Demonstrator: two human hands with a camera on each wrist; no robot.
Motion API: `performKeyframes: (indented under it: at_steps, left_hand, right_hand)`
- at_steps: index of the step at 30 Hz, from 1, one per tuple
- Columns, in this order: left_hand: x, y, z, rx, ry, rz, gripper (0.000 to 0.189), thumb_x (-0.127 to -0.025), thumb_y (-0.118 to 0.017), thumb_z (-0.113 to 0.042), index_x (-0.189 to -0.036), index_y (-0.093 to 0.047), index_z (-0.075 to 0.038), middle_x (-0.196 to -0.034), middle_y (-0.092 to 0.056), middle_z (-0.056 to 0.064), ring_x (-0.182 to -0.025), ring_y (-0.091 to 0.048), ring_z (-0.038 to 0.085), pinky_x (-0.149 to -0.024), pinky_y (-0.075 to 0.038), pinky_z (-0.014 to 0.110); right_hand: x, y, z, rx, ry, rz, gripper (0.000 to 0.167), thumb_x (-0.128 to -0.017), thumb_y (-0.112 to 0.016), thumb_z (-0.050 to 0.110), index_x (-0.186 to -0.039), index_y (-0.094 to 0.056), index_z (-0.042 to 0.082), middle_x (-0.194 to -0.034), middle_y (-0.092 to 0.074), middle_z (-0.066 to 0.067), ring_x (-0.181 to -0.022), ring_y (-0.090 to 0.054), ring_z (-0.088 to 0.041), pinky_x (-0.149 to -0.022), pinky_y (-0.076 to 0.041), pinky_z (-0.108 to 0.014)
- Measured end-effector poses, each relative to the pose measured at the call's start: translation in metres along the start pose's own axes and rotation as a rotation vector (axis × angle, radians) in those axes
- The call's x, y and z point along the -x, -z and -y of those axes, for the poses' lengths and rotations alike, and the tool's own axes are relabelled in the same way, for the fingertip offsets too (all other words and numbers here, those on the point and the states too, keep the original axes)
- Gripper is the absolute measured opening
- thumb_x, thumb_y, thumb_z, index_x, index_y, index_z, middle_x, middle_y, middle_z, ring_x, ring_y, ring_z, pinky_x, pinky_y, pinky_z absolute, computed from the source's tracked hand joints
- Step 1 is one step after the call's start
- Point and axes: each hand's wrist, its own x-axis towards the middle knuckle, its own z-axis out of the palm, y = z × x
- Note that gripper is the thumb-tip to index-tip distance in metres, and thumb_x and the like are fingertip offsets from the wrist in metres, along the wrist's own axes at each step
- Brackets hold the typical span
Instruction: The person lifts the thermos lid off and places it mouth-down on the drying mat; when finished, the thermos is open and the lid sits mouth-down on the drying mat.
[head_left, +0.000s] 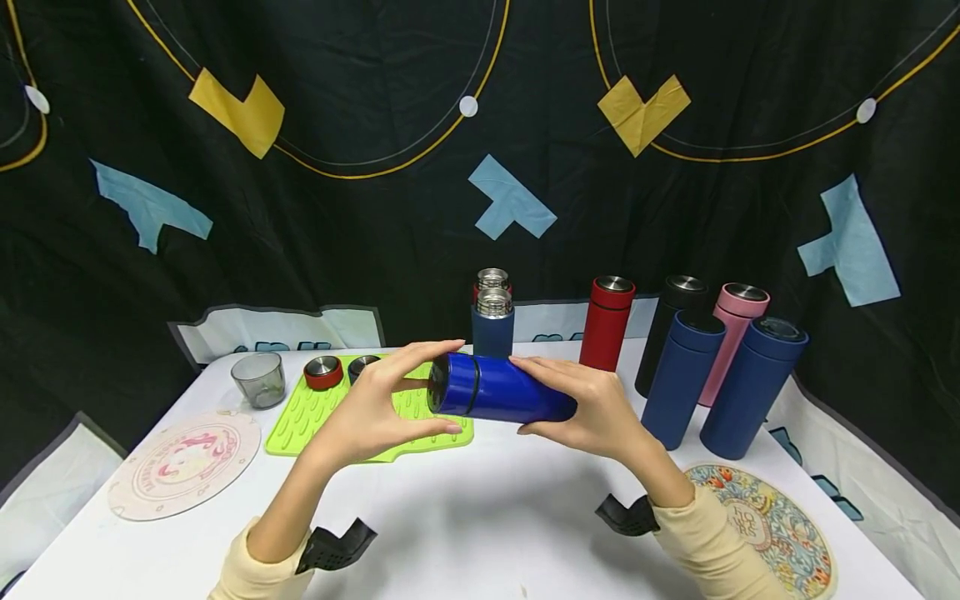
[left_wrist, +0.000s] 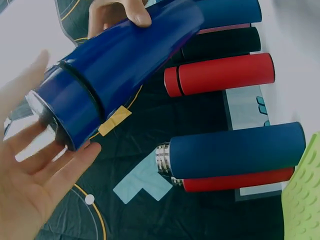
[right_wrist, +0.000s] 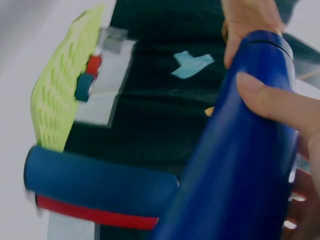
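Note:
A glossy blue thermos bottle (head_left: 521,390) lies sideways above the table, its lid (head_left: 453,385) pointing left. My right hand (head_left: 592,408) grips it round the lower body, thumb on one side and fingers on the other. Around the lid end, my left hand (head_left: 367,417) has its thumb and fingers spread wide. In the left wrist view that hand's extended fingers (left_wrist: 55,175) are right at the lid's end. The right wrist view shows my thumb (right_wrist: 270,102) pressed along the bottle's side.
A green drying mat (head_left: 307,425) holds a red lid (head_left: 323,372) and a dark lid (head_left: 360,367). Left are a glass (head_left: 260,379) and a round mat (head_left: 187,467). Behind stands a lidless blue bottle (head_left: 492,333); right, a red bottle (head_left: 606,325), several others and a patterned mat (head_left: 772,525).

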Motion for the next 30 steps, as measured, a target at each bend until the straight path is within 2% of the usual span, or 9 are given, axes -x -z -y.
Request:
performKeyframes:
  at_steps: [4, 6, 8, 11, 18, 22, 24, 26, 30]
  left_hand:
    - [-0.0015, 0.0021, -0.0002, -0.004, -0.149, 0.066, 0.075, -0.072, -0.086, -0.019, -0.139, -0.052, -0.021, -0.143, -0.047, -0.001, -0.129, -0.046, 0.021, -0.091, -0.052, 0.043]
    - [-0.0019, 0.0031, 0.0000, -0.003, -0.195, 0.085, 0.070, -0.073, -0.086, -0.016, -0.136, -0.056, -0.019, -0.143, -0.047, 0.002, -0.130, -0.045, 0.021, -0.092, -0.051, 0.041]
    - [-0.0020, 0.0034, 0.0005, -0.002, -0.212, 0.094, 0.067, -0.073, -0.086, -0.014, -0.133, -0.058, -0.018, -0.142, -0.048, 0.003, -0.129, -0.046, 0.021, -0.090, -0.052, 0.039]
    - [-0.0021, 0.0023, 0.0019, 0.003, -0.190, 0.077, 0.066, -0.074, -0.085, -0.016, -0.134, -0.057, -0.018, -0.140, -0.051, 0.003, -0.125, -0.050, 0.022, -0.085, -0.055, 0.036]
    - [0.0000, -0.0027, 0.0019, 0.036, 0.017, -0.020, 0.067, -0.074, -0.085, -0.025, -0.135, -0.056, -0.021, -0.132, -0.058, -0.002, -0.112, -0.059, 0.023, -0.073, -0.057, 0.029]
    - [0.0008, -0.0026, 0.0003, 0.015, 0.092, -0.028, 0.066, -0.076, -0.083, -0.030, -0.136, -0.054, -0.025, -0.129, -0.059, 0.000, -0.109, -0.060, 0.023, -0.076, -0.057, 0.030]
    - [0.0009, -0.0015, 0.0006, 0.001, 0.089, 0.000, 0.069, -0.077, -0.082, -0.031, -0.139, -0.051, -0.026, -0.133, -0.056, 0.001, -0.113, -0.058, 0.024, -0.080, -0.056, 0.032]
    - [0.0005, -0.0001, 0.0015, -0.012, 0.061, 0.035, 0.074, -0.077, -0.082, -0.031, -0.142, -0.046, -0.028, -0.138, -0.052, -0.001, -0.119, -0.054, 0.023, -0.085, -0.055, 0.034]
    - [-0.0008, 0.0028, 0.0033, -0.011, -0.054, 0.094, 0.084, -0.073, -0.086, -0.026, -0.145, -0.041, -0.028, -0.144, -0.045, -0.006, -0.128, -0.046, 0.019, -0.091, -0.052, 0.043]
  right_hand:
    - [0.0017, 0.0055, -0.0020, -0.181, -0.078, 0.097, 0.079, -0.065, -0.091, 0.031, -0.135, -0.058, 0.013, -0.121, -0.066, -0.004, -0.103, -0.066, -0.022, -0.082, -0.056, -0.039]
    - [0.0020, 0.0073, -0.0019, -0.214, -0.097, 0.133, 0.079, -0.066, -0.090, 0.034, -0.135, -0.058, 0.014, -0.119, -0.067, -0.003, -0.100, -0.066, -0.021, -0.081, -0.056, -0.037]
    - [0.0022, 0.0080, -0.0019, -0.217, -0.097, 0.150, 0.079, -0.067, -0.089, 0.035, -0.136, -0.057, 0.014, -0.119, -0.067, -0.002, -0.100, -0.066, -0.020, -0.080, -0.056, -0.036]
    - [0.0024, 0.0075, -0.0012, -0.177, -0.089, 0.139, 0.080, -0.066, -0.090, 0.034, -0.136, -0.057, 0.016, -0.120, -0.067, -0.002, -0.101, -0.066, -0.020, -0.081, -0.056, -0.036]
    - [0.0003, 0.0031, 0.0025, 0.044, -0.017, 0.042, 0.083, -0.062, -0.092, 0.031, -0.136, -0.057, 0.017, -0.124, -0.065, -0.006, -0.107, -0.065, -0.026, -0.083, -0.055, -0.043]
    - [-0.0009, 0.0018, 0.0031, 0.118, 0.012, 0.012, 0.083, -0.061, -0.093, 0.031, -0.135, -0.058, 0.016, -0.123, -0.065, -0.008, -0.107, -0.065, -0.027, -0.083, -0.055, -0.044]
    - [-0.0008, 0.0026, 0.0027, 0.089, 0.004, 0.014, 0.083, -0.061, -0.093, 0.031, -0.134, -0.058, 0.015, -0.123, -0.065, -0.008, -0.107, -0.065, -0.027, -0.083, -0.055, -0.044]
    - [0.0000, 0.0042, 0.0012, 0.011, -0.018, 0.033, 0.081, -0.062, -0.092, 0.029, -0.134, -0.058, 0.015, -0.124, -0.065, -0.007, -0.109, -0.064, -0.026, -0.085, -0.055, -0.045]
    - [0.0024, 0.0085, -0.0022, -0.161, -0.084, 0.102, 0.078, -0.065, -0.091, 0.029, -0.135, -0.058, 0.016, -0.124, -0.065, -0.003, -0.107, -0.064, -0.023, -0.084, -0.055, -0.041]
